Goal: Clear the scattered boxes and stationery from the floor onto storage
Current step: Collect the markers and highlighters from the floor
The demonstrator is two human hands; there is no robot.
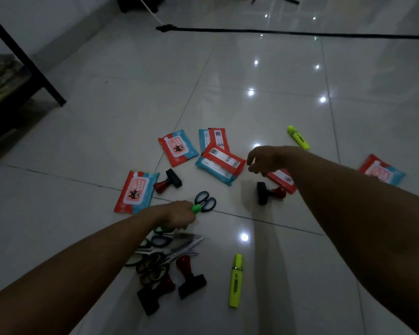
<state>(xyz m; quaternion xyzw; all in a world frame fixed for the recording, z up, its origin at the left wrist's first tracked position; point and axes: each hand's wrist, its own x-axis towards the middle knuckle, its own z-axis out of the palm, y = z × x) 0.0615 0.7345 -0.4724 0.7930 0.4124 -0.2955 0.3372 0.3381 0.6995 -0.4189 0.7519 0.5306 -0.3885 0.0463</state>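
Item: floor clearance, stationery lot.
Left hand: fingers curled round a green highlighter, beside a pair of scissors lying on the floor.
Right hand: fingers loosely curled, holding nothing, hovering over a wipes pack and near a red-handled stamp.
Storage: dark shelf frame, far left, well apart.
Handling note: best to take the flat pack by its edge, keep the highlighter secure, and gather several pieces per trip; lift scissors by the handles.

Red-and-teal packs, yellow highlighters
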